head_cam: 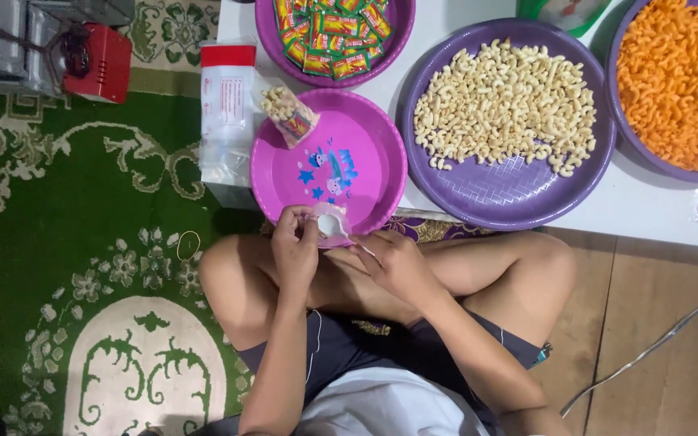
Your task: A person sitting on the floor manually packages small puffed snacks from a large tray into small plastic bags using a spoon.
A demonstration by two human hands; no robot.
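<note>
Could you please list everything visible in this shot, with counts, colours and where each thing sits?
pink tray: one, pink with a cartoon print, table edge, centre
filled bag: one, clear with pale snacks, lying on the pink tray
pale snacks: one heap, cream, in the purple tray right of centre
orange snacks: one heap, orange, in a tray at far right
sachets: many, yellow and green, in the top tray
bag stack: one, clear with red top, left of the pink tray
carpet: one, green and cream, left floor
red device: one, upper left
small bag: one, clear, between both hands
left hand: holds the small bag
right hand: at the small bag's edge
</note>
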